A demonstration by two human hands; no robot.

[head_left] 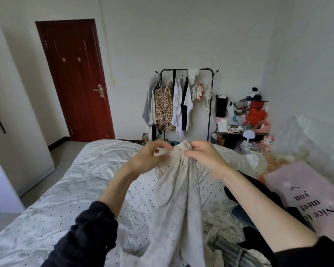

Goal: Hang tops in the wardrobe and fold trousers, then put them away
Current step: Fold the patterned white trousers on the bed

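A white polka-dot quilted bed [46, 218] still carried a heap of dark unsorted clothes [258, 224], while the black metal clothes rail [185, 70] already held several tops. Above the bed, the left hand [148, 157] and right hand [204, 153] pinched the waistband of cream patterned fabric trousers [177, 199], seemingly not yet folded.

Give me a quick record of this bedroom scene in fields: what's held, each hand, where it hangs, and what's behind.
held item: pale cream patterned garment, lifted by its top edge
left hand: pinches the top edge
right hand: grips the top edge
below: white black-dotted bed cover
behind: black metal clothes rack with hung tops; dark red wooden door, closed
right side: pink lettered pillow
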